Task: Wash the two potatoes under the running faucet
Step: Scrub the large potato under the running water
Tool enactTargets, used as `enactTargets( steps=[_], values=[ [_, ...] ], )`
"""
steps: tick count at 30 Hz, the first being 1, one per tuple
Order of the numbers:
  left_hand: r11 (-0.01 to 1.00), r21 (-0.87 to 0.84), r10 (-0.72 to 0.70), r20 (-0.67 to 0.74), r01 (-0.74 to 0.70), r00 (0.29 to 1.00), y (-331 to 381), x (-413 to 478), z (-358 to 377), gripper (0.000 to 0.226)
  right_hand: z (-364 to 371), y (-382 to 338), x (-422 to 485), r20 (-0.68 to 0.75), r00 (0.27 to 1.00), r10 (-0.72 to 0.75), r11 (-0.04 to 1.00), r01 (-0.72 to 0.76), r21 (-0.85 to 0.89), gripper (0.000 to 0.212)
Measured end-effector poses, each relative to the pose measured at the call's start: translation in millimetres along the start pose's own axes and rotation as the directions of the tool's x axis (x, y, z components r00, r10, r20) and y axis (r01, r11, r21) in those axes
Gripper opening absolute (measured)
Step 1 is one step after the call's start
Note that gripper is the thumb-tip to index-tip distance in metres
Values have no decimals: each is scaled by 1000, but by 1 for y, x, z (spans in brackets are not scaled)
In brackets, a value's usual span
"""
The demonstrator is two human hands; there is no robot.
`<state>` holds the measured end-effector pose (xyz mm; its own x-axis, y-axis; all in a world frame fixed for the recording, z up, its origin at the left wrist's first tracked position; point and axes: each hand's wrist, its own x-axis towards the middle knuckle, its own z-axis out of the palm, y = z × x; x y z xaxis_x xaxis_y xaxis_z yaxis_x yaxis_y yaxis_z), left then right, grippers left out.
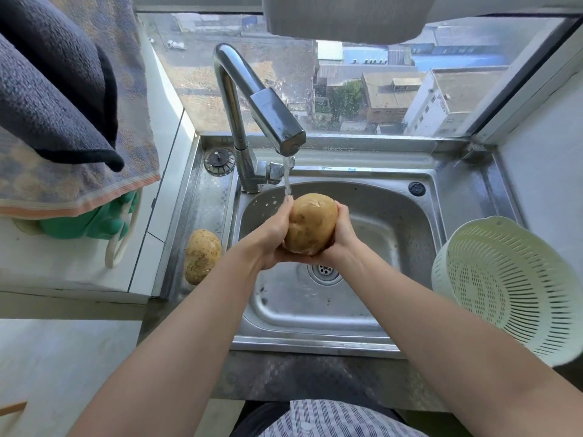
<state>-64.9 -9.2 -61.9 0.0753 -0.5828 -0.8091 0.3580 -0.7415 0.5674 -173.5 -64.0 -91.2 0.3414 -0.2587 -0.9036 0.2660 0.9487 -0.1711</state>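
Note:
A large tan potato (310, 223) is held upright over the steel sink (394, 241), between both my hands. My left hand (273, 236) cups its left side and my right hand (342, 231) grips its right side. The chrome faucet (271, 115) runs a thin stream of water (287, 179) that lands on my left fingertips at the potato's upper left edge. A second, speckled potato (202, 255) lies on the sink's left ledge, apart from both hands.
A pale green plastic colander (504, 288) sits tilted on the right ledge. The drain (325, 269) shows below my hands. Towels (63, 99) hang at upper left over green rubber gloves (94, 220). A sink plug (219, 160) lies behind the faucet base. The window is straight ahead.

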Motion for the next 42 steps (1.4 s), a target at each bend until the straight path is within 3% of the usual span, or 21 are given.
enactTargets(
  steps=[3, 4, 6, 8, 11, 20, 27, 30, 32, 35, 39, 42],
  values=[
    [942, 332, 81, -85, -49, 993, -4, 4, -13, 115, -3, 0, 0, -56, 998, 7, 1000, -6, 22, 78],
    [925, 374, 100, -57, -71, 993, -7, 6, -18, 117, -4, -1, 0, -71, 997, 4, 999, -2, 32, 76],
    [956, 252, 126, 112, -151, 986, -14, 3, -21, 89, -4, -1, -3, -76, 997, 8, 999, -5, 39, 76],
    [987, -40, 161, 247, -156, 956, -21, -3, -17, 61, -1, -1, -5, -62, 998, 11, 999, -9, 37, 75],
    [943, -283, 258, 298, -173, 919, -21, -11, -12, 44, 3, -2, -8, -46, 999, 13, 1000, -12, 29, 74],
    [935, -337, 160, 110, -114, 981, -4, -10, -7, 37, 10, -3, -13, -95, 995, -18, 997, 11, -70, 68],
    [975, -163, 155, 21, -150, 988, -4, -6, -5, 31, 4, -2, -5, -150, 988, -25, 997, 13, -81, 70],
    [977, -131, 173, 27, -169, 984, -7, -3, -8, 30, 1, -3, -9, -145, 989, -37, 995, 23, -93, 67],
    [969, -197, 167, 78, -149, 983, -11, 1, -10, 30, -1, -5, -11, -136, 990, -45, 995, 33, -90, 65],
    [938, -333, 170, 198, -97, 965, -15, 9, -13, 43, -3, -9, -12, -124, 991, -42, 998, 35, -56, 71],
    [937, -343, 157, 255, -63, 954, -10, 12, -11, 55, -5, -15, -17, -137, 989, -59, 996, 49, -73, 68],
    [954, -278, 170, 198, -111, 965, -7, 6, -4, 40, -5, -17, -15, -168, 981, -93, 990, 73, -122, 67]
  ],
)
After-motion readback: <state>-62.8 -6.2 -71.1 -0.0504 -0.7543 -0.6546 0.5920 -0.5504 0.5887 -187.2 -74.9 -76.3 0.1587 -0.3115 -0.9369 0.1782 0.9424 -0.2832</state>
